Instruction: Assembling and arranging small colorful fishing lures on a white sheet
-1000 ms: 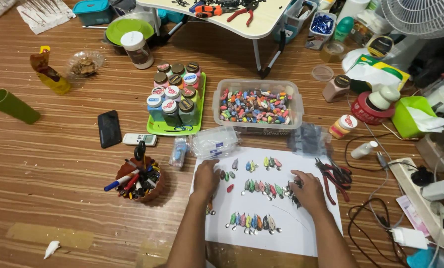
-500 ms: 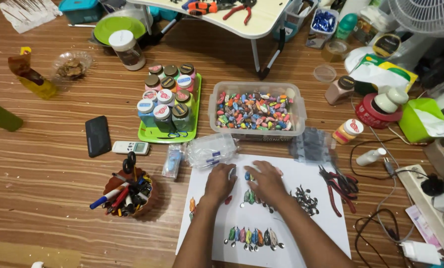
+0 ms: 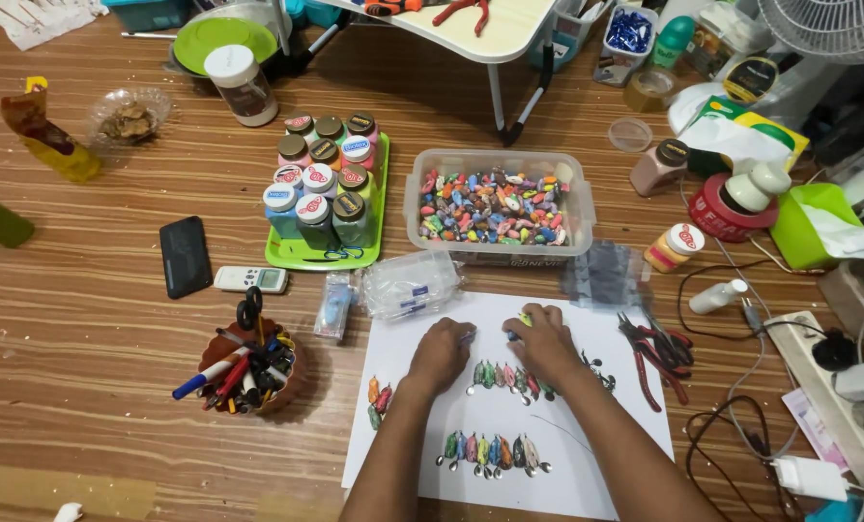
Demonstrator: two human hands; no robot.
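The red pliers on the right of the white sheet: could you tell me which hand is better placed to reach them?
Probably the right hand: it rests on the white sheet nearer the red pliers, while the left hand is farther away.

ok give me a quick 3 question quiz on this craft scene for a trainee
1. True or false: both hands, the left hand and the right hand, rest on the white paper sheet.
2. Multiple choice: what does the clear plastic tub hold? A) small multicoloured pieces B) paint jars C) pens
3. Short answer: what lies on the right edge of the sheet, beside the right hand?

Key:
1. True.
2. A. The paint jars stand on the green tray, and the pens are in the round holder.
3. Red-handled pliers.
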